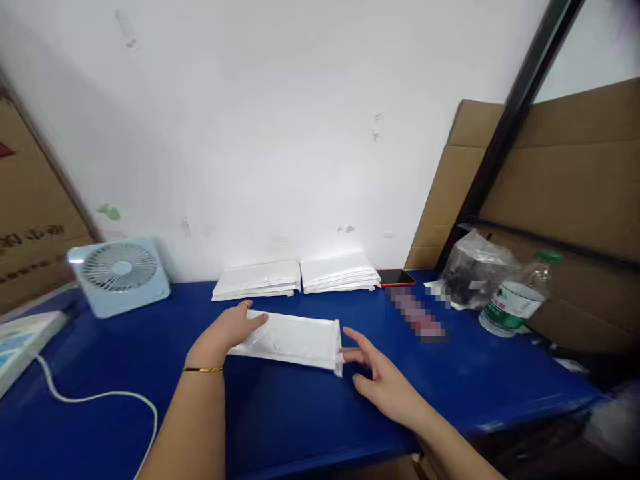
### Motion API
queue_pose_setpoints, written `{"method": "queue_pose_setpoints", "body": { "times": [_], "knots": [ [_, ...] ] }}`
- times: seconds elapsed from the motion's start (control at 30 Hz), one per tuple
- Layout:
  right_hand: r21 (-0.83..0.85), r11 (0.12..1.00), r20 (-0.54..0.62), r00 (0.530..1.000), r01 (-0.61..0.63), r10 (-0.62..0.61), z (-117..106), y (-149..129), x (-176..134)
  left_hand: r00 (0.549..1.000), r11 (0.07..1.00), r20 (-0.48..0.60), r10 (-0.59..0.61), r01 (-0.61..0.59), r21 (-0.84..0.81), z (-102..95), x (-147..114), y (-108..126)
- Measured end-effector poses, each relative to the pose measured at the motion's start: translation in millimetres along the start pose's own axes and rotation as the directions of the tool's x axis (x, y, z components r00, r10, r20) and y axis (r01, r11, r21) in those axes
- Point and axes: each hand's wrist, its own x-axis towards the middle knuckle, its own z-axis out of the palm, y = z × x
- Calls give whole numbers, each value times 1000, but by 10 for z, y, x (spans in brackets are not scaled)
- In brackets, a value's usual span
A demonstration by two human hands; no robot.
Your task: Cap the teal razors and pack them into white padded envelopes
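Note:
A flat white packet [295, 339] lies crosswise on the blue table in front of me, its shiny surface creased and its right end folded into a narrow flap. My left hand [233, 330] holds its left end, with the thumb on top and the other fingers partly hidden. At the right end is my right hand [377, 377], fingers apart, one fingertip touching the flap. Just behind are two stacks of similar white packets, a left stack [260, 277] and a right stack [340, 270], side by side against the wall.
A light blue fan [123, 270] stands at the left, near a white box-like object [25, 340] and a white cable [100, 395]. A phone [397, 277] lies beside the right stack. Farther right are a plastic-wrapped dark roll [473, 270] and a green-capped bottle [517, 300].

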Motion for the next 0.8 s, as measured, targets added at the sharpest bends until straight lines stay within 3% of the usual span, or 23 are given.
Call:
{"method": "queue_pose_setpoints", "body": {
  "times": [0.1, 0.2, 0.27, 0.37, 0.47, 0.53, 0.63, 0.8],
  "knots": [
    [-206, 970, -41, 989, 128, -140, -218, 32, -86, 971, 973, -54, 231, -231, -1, 207, 54, 203],
    [-321, 913, 97, 968, 251, -232, -397, 44, -129, 869, 869, -35, 494, -494, 7, 477, 134, 427],
    [-313, 901, 228, 944, 302, -238, -466, 40, -135, 818, 819, -43, 574, -574, 20, 613, 170, 570],
    [-265, 897, 303, 914, 354, -271, -488, 43, -133, 790, 809, -182, 585, -585, 60, 638, 72, 737],
    [-213, 911, 284, 914, 354, -289, -458, 77, -133, 802, 818, -228, 552, -574, -39, 562, -310, 826],
    [-176, 928, 246, 927, 329, -282, -432, 106, -130, 814, 801, -138, 565, -581, -145, 588, -660, 850],
    [-158, 941, 174, 947, 299, -272, -377, 137, -111, 842, 838, -67, 535, -539, -86, 794, -1074, 859],
    [-332, 899, 53, 957, 285, -284, -213, 163, -93, 928, 934, -115, 354, -345, 93, 1098, -1132, 843]
  ]
}}
